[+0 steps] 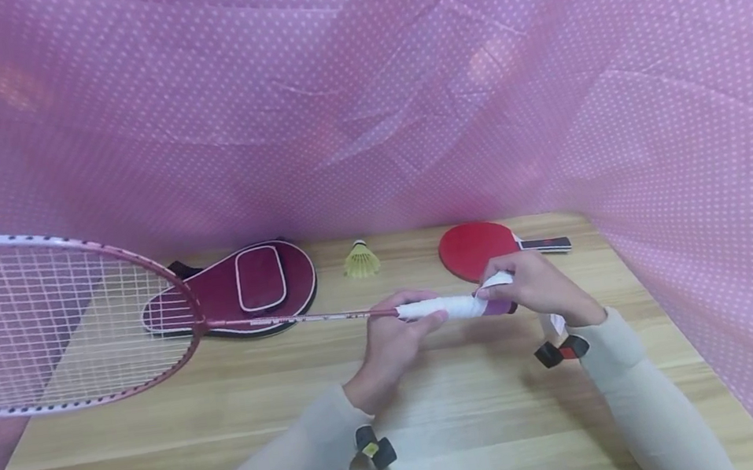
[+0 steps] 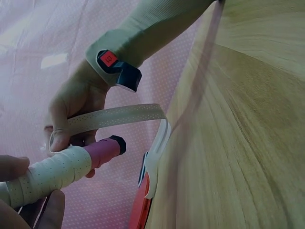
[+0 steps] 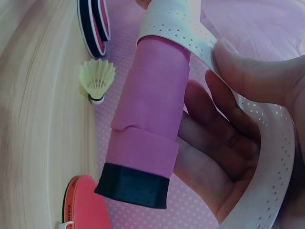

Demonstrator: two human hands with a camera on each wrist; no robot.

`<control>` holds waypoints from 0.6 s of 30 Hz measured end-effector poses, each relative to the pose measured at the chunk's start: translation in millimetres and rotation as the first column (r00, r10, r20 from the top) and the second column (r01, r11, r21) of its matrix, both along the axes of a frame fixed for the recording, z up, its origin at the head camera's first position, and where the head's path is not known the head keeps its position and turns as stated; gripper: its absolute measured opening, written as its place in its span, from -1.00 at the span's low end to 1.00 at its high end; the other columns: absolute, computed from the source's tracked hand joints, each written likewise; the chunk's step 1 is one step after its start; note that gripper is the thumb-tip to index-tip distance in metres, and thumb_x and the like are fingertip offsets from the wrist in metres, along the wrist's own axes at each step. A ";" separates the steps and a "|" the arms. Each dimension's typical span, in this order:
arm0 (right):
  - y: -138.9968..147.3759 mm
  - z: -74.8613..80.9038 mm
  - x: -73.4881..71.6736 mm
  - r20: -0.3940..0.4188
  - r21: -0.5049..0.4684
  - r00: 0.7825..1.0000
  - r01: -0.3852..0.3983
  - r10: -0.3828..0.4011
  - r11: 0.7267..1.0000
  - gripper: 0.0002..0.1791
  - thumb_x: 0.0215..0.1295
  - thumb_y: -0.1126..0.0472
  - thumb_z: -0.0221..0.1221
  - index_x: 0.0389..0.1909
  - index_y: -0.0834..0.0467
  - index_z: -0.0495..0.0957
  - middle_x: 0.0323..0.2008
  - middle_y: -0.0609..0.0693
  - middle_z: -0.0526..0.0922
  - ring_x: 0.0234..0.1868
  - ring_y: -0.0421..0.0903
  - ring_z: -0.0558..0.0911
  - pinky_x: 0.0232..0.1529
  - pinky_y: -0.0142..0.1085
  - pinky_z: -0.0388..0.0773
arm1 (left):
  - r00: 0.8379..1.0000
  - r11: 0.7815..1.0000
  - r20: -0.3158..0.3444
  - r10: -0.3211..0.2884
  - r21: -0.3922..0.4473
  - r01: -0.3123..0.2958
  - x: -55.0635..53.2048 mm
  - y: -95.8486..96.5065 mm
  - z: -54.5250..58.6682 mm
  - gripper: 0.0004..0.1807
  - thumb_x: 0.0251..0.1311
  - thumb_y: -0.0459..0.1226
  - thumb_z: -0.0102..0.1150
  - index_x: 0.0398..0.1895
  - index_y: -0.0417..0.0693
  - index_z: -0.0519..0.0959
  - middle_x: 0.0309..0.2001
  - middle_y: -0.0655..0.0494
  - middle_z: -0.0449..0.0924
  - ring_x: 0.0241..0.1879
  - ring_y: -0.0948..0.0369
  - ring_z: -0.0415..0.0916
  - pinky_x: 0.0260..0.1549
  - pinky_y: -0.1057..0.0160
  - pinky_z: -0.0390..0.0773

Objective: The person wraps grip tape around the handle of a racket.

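Largest is the pink dotted cloth (image 1: pixel 360 110), rising beyond and around the grip; the wood-grain table (image 1: pixel 480 428) lies beneath. The badminton racket (image 1: pixel 231 323) is held above it, its strung head running off to the left of the grip; only the head view shows the strings and shaft. A maroon case (image 1: pixel 220 291) lies beyond and left of the grip, partly behind the strings. A red paddle (image 1: pixel 474 247) lies just beyond the right hand (image 1: pixel 533 286); lettering on its edge appears only in the right wrist view. The left hand (image 1: pixel 395 336) grips the wrapped end of the handle nearest the shaft, while the right pinches the white tape (image 3: pixel 275 157) under its thumb. Both wrist views show the tape's perforations, too fine for the head view; the left one shows its loose length looping down beside the paddle. The yellow shuttlecock (image 1: pixel 361 261) lies beyond the left hand. Smallest, the handle's black end cap (image 3: pixel 133 186) sits past the bare pink stretch, near the right fingers.
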State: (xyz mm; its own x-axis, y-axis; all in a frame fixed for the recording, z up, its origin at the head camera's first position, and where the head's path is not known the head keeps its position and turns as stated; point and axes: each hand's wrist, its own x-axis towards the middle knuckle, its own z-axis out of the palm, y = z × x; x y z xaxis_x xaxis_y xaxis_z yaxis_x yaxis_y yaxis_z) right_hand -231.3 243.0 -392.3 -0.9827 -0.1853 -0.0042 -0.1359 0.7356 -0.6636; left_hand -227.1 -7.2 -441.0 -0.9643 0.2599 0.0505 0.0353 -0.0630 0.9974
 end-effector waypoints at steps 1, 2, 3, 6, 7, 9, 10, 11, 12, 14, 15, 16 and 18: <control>0.5 -0.5 -0.8 0.004 -0.004 1.000 0.001 -0.001 1.000 -0.86 0.19 0.06 0.42 -0.36 0.02 0.70 -0.54 -0.06 0.69 -0.50 -0.14 0.60 -0.44 -0.32 0.57 | 1.000 1.000 -0.006 -0.005 -0.001 0.005 0.5 -0.3 -0.4 -0.68 0.04 -0.34 0.51 -0.08 -0.09 0.73 -0.08 0.04 0.75 -0.15 0.20 0.58 -0.10 0.28 0.60; 1.1 -1.1 -1.5 0.007 -0.009 1.000 0.005 -0.005 1.000 -0.85 0.19 0.06 0.42 -0.37 0.03 0.68 -0.55 -0.05 0.68 -0.50 -0.15 0.57 -0.45 -0.33 0.54 | 1.000 1.000 -0.014 -0.010 -0.001 0.010 0.9 -0.6 -0.8 -0.68 0.03 -0.35 0.51 -0.09 -0.09 0.74 -0.08 0.03 0.75 -0.15 0.20 0.57 -0.10 0.28 0.60; 1.8 -2.1 -2.5 0.008 -0.011 1.000 0.012 -0.012 1.000 -0.84 0.19 0.06 0.41 -0.38 0.03 0.67 -0.56 -0.06 0.65 -0.49 -0.15 0.55 -0.43 -0.34 0.51 | 1.000 1.000 -0.023 -0.016 -0.004 0.016 1.5 -0.9 -1.1 -0.68 0.03 -0.36 0.51 -0.09 -0.08 0.74 -0.09 0.02 0.76 -0.17 0.21 0.57 -0.11 0.28 0.59; 5.4 -6.1 -5.0 0.023 -0.063 0.999 0.024 -0.023 0.998 -0.83 0.21 0.12 0.39 -0.40 0.09 0.60 -0.57 -0.06 0.57 -0.44 -0.15 0.49 -0.37 -0.34 0.46 | 0.998 0.998 -0.034 -0.054 -0.024 0.053 2.0 -0.7 -1.7 -0.68 0.03 -0.40 0.48 -0.10 -0.02 0.75 -0.08 0.04 0.77 -0.20 0.23 0.57 -0.15 0.29 0.59; 6.4 -7.6 -5.8 0.033 -0.090 0.999 0.021 -0.019 0.996 -0.82 0.22 0.13 0.38 -0.39 0.11 0.58 -0.55 -0.06 0.57 -0.42 -0.15 0.49 -0.36 -0.34 0.47 | 0.997 0.997 -0.033 -0.066 -0.030 0.065 2.5 -0.7 -1.7 -0.68 0.04 -0.41 0.47 -0.09 0.00 0.75 -0.06 0.06 0.77 -0.20 0.23 0.57 -0.15 0.30 0.60; 8.3 -11.0 -7.2 0.054 -0.134 0.998 0.019 -0.011 0.991 -0.79 0.25 0.14 0.36 -0.39 0.14 0.54 -0.50 -0.07 0.63 -0.39 -0.15 0.50 -0.34 -0.33 0.47 | 0.995 0.995 -0.033 -0.091 -0.038 0.089 3.8 -0.9 -1.1 -0.67 0.06 -0.42 0.44 -0.09 0.04 0.75 -0.04 0.09 0.77 -0.19 0.24 0.58 -0.15 0.30 0.61; 8.8 -12.7 -7.6 0.069 -0.159 0.998 0.014 -0.003 0.987 -0.79 0.26 0.14 0.35 -0.39 0.14 0.53 -0.47 -0.08 0.68 -0.38 -0.14 0.51 -0.36 -0.33 0.48 | 0.994 0.994 -0.038 -0.100 -0.037 0.099 4.4 -1.0 -0.8 -0.67 0.06 -0.43 0.44 -0.08 0.04 0.75 -0.01 0.09 0.77 -0.18 0.24 0.58 -0.14 0.30 0.61; 9.0 -14.6 -8.3 0.086 -0.182 0.996 0.006 0.010 0.983 -0.78 0.28 0.12 0.34 -0.37 0.15 0.54 -0.43 -0.08 0.70 -0.37 -0.14 0.53 -0.35 -0.33 0.50 | 0.994 0.994 -0.044 -0.103 -0.034 0.102 5.1 -1.2 -0.1 -0.66 0.06 -0.43 0.43 -0.08 0.05 0.76 -0.01 0.10 0.77 -0.16 0.24 0.58 -0.13 0.30 0.61; 8.8 -16.1 -8.8 0.097 -0.212 0.995 -0.010 0.032 0.977 -0.78 0.29 0.11 0.33 -0.36 0.16 0.53 -0.39 -0.08 0.73 -0.36 -0.14 0.54 -0.34 -0.33 0.51 | 0.993 0.994 -0.054 -0.107 -0.022 0.106 5.6 -1.4 0.2 -0.66 0.06 -0.44 0.43 -0.07 0.03 0.76 0.01 0.08 0.77 -0.14 0.23 0.59 -0.11 0.30 0.60; 8.6 -19.6 -10.1 0.118 -0.255 0.990 -0.044 0.077 0.966 -0.77 0.32 0.10 0.30 -0.34 0.18 0.53 -0.35 -0.08 0.73 -0.34 -0.13 0.55 -0.30 -0.32 0.50 | 0.991 0.994 -0.075 -0.113 0.000 0.114 6.2 -2.1 1.1 -0.66 0.05 -0.46 0.42 -0.07 -0.02 0.76 0.02 0.04 0.77 -0.11 0.23 0.60 -0.09 0.31 0.60; 8.6 -21.1 -10.6 0.126 -0.275 0.987 -0.062 0.100 0.960 -0.77 0.34 0.10 0.28 -0.34 0.18 0.52 -0.37 -0.08 0.69 -0.32 -0.13 0.53 -0.27 -0.32 0.49 | 0.989 0.993 -0.084 -0.119 0.013 0.120 6.2 -2.4 1.1 -0.66 0.05 -0.47 0.42 -0.07 -0.05 0.75 0.02 0.02 0.77 -0.09 0.23 0.60 -0.09 0.32 0.59; 8.5 -22.5 -11.2 0.127 -0.288 0.983 -0.088 0.129 0.953 -0.78 0.35 0.11 0.26 -0.34 0.19 0.52 -0.40 -0.06 0.63 -0.31 -0.13 0.51 -0.23 -0.30 0.48 | 0.988 0.992 -0.089 -0.124 0.026 0.126 6.2 -2.7 1.1 -0.66 0.04 -0.48 0.42 -0.07 -0.08 0.75 0.03 -0.01 0.77 -0.08 0.23 0.61 -0.08 0.33 0.59; 9.0 -25.0 -12.5 0.133 -0.312 0.973 -0.139 0.188 0.940 -0.78 0.38 0.13 0.22 -0.35 0.20 0.48 -0.44 -0.05 0.52 -0.28 -0.13 0.48 -0.16 -0.28 0.45 | 0.987 0.989 -0.088 -0.137 0.046 0.142 5.8 -3.2 0.8 -0.66 0.03 -0.49 0.41 -0.08 -0.11 0.75 0.03 -0.03 0.76 -0.06 0.25 0.62 -0.07 0.35 0.59</control>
State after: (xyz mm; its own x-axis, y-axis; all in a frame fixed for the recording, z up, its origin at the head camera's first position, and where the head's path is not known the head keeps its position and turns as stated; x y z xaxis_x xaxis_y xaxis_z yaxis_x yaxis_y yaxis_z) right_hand -243.8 252.0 -417.3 -0.9296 -0.3604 -0.0767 -0.1129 0.4768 -0.8718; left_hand -221.2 -10.5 -440.2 -0.9106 0.3864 0.1470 0.1062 -0.1250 0.9865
